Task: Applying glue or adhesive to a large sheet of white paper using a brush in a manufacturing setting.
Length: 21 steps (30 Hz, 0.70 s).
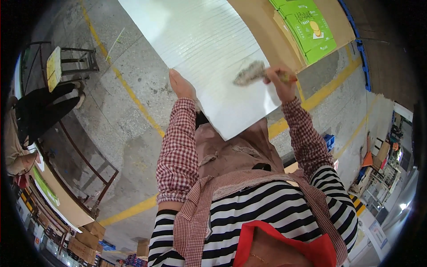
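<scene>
Two checked sleeves (178,153): extended forward, over the brownish apron (240,160).
Right hand (281,82): wrapped around the brush handle, by the sheets' right edge.
Brush (250,73): head sat left of the right grip, over the white sheets; long axis ran roughly crosswise, bristle end slightly nearer the body. Right hand nearer, left well apart. Bristle contact: couldn't tell.
Left hand (181,85): at the sheets' left edge; fingers partly hidden, couldn't tell if it gripped.
White sheets (209,49): overlapped in fanned strips, near corner toward the apron.
Green printed pieces (307,29): beyond right, on brown cardboard (255,18).
Stool (54,70): far left, near another person (44,107).
</scene>
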Tool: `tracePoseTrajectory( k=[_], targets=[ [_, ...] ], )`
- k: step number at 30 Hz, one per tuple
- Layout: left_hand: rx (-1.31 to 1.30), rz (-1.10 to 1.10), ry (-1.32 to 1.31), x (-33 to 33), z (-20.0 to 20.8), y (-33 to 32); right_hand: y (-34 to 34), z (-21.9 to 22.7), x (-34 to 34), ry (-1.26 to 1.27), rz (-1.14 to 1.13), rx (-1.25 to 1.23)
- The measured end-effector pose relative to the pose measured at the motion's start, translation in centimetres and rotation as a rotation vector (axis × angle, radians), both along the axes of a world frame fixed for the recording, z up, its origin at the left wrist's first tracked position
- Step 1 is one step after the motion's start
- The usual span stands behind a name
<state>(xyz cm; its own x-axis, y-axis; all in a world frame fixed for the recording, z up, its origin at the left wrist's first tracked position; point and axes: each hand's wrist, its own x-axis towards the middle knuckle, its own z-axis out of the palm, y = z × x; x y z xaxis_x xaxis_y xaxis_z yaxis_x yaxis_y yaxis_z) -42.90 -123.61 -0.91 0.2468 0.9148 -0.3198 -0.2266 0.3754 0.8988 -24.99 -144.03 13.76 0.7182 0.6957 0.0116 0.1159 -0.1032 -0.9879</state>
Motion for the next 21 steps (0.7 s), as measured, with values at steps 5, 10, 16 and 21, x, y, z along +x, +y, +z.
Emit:
tracePoseTrajectory(
  k=[5, 10, 16, 21],
  targets=[
    [0.081, 0.008, 0.26, 0.0, 0.7, -0.3, -6.8, 0.0, -1.9, 0.149, -0.126, -0.172],
    [0.079, 0.064, 0.231, -0.5, -0.2, -0.2, -2.4, 3.9, -0.9, 0.157, -0.098, 0.009],
    [0.104, 0.002, 0.151, -0.3, -0.4, -0.8, 8.9, 2.7, 3.8, 0.09, -0.055, 0.017],
    [0.121, -0.035, 0.187, -0.5, -1.4, -0.7, 18.2, 2.1, 6.0, 0.155, 0.049, 0.143]
  ],
)
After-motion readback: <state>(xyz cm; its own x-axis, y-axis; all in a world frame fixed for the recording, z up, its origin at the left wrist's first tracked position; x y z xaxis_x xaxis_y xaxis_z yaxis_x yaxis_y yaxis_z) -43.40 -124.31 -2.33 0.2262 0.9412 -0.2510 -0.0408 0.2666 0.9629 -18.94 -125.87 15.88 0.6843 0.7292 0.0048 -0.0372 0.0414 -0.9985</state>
